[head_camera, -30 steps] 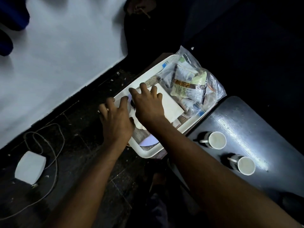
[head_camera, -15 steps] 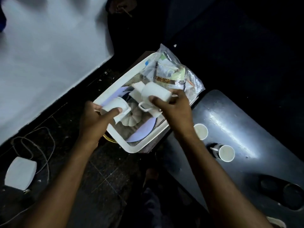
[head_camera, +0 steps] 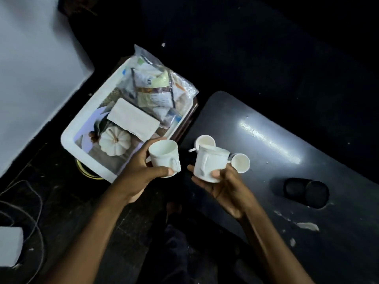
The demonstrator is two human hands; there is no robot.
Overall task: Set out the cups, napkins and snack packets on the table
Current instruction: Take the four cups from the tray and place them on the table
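Observation:
My left hand (head_camera: 141,171) grips a white cup (head_camera: 164,158) upright, just off the tray's near corner. My right hand (head_camera: 223,185) holds a second white cup (head_camera: 209,162) over the dark table's (head_camera: 307,160) left end. Two more white cups stand on the table behind it, one (head_camera: 205,140) partly hidden, the other (head_camera: 240,162) to its right. The white tray (head_camera: 82,128) on the left carries a folded stack of white napkins (head_camera: 133,119) and a clear bag of snack packets (head_camera: 155,89).
The tray's printed base shows a white pumpkin picture (head_camera: 114,143). Two dark round objects (head_camera: 305,192) sit on the table at right, with white scraps (head_camera: 307,225) near them. A white box (head_camera: 10,244) and cables lie on the dark floor at left, below a pale wall.
Both hands lifted a cup each out of the tray and carried them right toward the table. The napkin stack now lies uncovered in the tray.

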